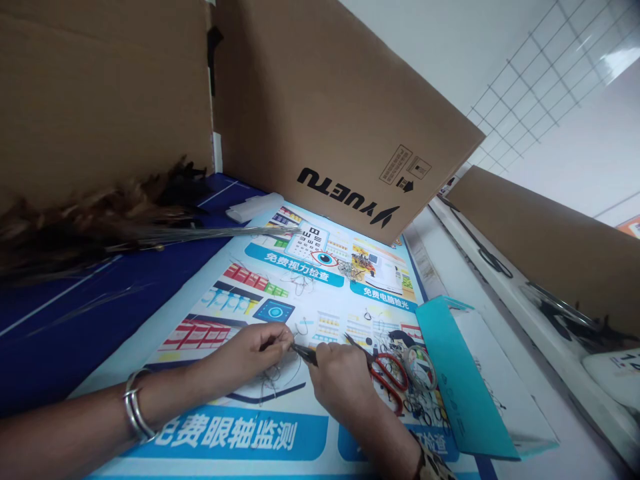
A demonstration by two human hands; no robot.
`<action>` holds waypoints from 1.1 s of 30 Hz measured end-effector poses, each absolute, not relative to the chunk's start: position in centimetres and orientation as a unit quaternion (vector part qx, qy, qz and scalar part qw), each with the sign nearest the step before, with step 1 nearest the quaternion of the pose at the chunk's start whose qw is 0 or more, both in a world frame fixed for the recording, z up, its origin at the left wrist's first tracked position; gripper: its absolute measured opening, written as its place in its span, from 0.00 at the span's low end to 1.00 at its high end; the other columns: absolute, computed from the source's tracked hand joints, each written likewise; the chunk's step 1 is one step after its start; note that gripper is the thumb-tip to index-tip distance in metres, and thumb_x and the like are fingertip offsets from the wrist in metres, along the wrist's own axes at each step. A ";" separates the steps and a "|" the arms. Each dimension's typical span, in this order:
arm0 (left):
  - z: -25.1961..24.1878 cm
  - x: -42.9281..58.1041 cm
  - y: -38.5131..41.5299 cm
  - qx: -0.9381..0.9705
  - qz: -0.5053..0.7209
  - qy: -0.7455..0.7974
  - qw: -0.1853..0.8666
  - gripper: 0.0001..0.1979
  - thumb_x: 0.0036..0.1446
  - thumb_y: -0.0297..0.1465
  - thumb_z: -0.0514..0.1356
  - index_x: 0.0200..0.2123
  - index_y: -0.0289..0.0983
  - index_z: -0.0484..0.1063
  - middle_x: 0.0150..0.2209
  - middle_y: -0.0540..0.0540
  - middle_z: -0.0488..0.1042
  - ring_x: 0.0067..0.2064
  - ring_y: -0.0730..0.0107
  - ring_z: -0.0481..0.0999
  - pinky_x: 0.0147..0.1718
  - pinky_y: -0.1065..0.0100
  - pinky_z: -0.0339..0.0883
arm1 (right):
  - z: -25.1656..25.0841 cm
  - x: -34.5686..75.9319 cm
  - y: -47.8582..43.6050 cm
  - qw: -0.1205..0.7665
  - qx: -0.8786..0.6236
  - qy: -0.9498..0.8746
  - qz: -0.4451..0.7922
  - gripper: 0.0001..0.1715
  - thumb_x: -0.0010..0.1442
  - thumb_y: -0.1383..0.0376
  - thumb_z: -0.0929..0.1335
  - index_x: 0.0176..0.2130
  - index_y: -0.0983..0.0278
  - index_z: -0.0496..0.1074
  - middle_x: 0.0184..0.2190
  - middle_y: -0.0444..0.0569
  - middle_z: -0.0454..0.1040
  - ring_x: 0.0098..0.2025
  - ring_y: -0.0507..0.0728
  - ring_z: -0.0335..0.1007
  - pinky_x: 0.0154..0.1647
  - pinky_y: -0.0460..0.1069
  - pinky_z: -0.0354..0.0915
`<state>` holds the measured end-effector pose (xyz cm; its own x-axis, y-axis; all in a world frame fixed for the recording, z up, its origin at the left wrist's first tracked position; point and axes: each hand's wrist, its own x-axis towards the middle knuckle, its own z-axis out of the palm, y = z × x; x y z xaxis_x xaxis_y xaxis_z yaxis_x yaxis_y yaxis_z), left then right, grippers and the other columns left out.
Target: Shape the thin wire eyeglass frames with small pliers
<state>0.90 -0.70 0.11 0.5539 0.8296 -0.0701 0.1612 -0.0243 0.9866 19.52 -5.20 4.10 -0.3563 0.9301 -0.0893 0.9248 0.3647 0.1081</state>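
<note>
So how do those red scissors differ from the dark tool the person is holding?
The red scissors lie on the poster, nobody holding them; the dark tool is held in the right hand. The scissors show red handles; the tool's handles are hidden in the fist. The tool points left at the left hand, which pinches thin wire; the scissors point up-left. Both are slim and pointed.
</note>
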 end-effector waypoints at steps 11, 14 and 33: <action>-0.2 0.9 -0.7 0.645 0.292 0.366 0.604 0.09 0.56 0.35 0.52 0.28 0.37 0.65 0.21 0.55 0.59 0.23 0.75 0.58 0.23 0.73 0.52 | 4.3 19.6 -5.3 0.037 0.566 0.823 0.024 0.08 0.59 0.61 0.64 0.31 0.64 0.67 0.28 0.49 0.74 0.29 0.57 0.69 0.27 0.48 0.54; -0.3 0.9 -0.9 0.645 0.306 0.371 0.594 0.10 0.57 0.35 0.52 0.28 0.36 0.65 0.22 0.55 0.60 0.24 0.74 0.59 0.24 0.73 0.53 | 4.5 19.4 -5.6 0.036 0.571 0.820 0.030 0.07 0.58 0.62 0.64 0.31 0.64 0.67 0.28 0.49 0.73 0.29 0.58 0.68 0.28 0.48 0.54; -0.7 1.6 -2.2 0.577 0.355 0.368 0.636 0.06 0.57 0.32 0.51 0.29 0.37 0.62 0.21 0.56 0.59 0.23 0.76 0.57 0.22 0.73 0.51 | 4.2 19.0 -5.9 0.022 0.591 0.805 0.040 0.08 0.58 0.62 0.64 0.31 0.64 0.66 0.27 0.49 0.73 0.28 0.57 0.68 0.26 0.48 0.52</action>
<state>1.57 -2.16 -0.66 0.4760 0.8775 -0.0584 -0.0267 0.0809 0.9964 19.04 -5.93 4.23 -0.3000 0.9539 0.0123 0.9504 0.2977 0.0904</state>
